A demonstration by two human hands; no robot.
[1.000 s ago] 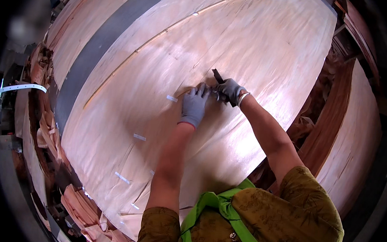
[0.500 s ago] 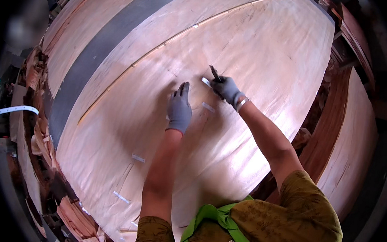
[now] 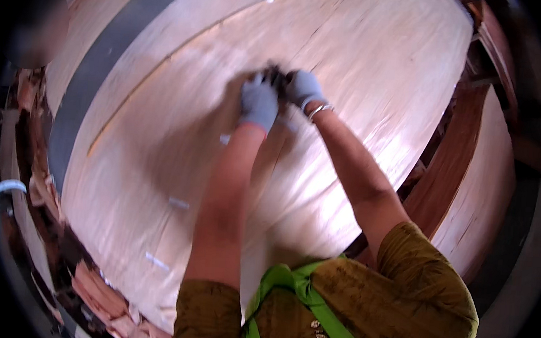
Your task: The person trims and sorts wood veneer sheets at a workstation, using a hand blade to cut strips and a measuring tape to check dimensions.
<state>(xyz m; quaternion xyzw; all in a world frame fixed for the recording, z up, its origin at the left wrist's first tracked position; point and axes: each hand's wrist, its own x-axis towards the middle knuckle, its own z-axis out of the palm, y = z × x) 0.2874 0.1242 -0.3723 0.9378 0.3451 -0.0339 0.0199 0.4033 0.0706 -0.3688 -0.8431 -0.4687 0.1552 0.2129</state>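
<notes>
Both my hands, in grey gloves, are close together over a broad pale wood veneer sheet. My right hand is closed round a slim black hand tool, blurred by motion; its exact kind does not show. Just left of it is my left hand, its fingertips beside the tool and too smeared to tell whether they grip anything. Short whitish tape strips lie on the veneer: one tape strip below my left hand, another tape strip nearer me.
A thin tan strip curves across the veneer at the far left, with a dark grey band beyond it. Torn veneer scraps crowd the left edge. A stack of reddish-brown sheets stands at the right.
My right hand has moved left and away from me with the black tool. My left hand, flat on the veneer before, has moved slightly farther away to meet it. The view has shifted.
</notes>
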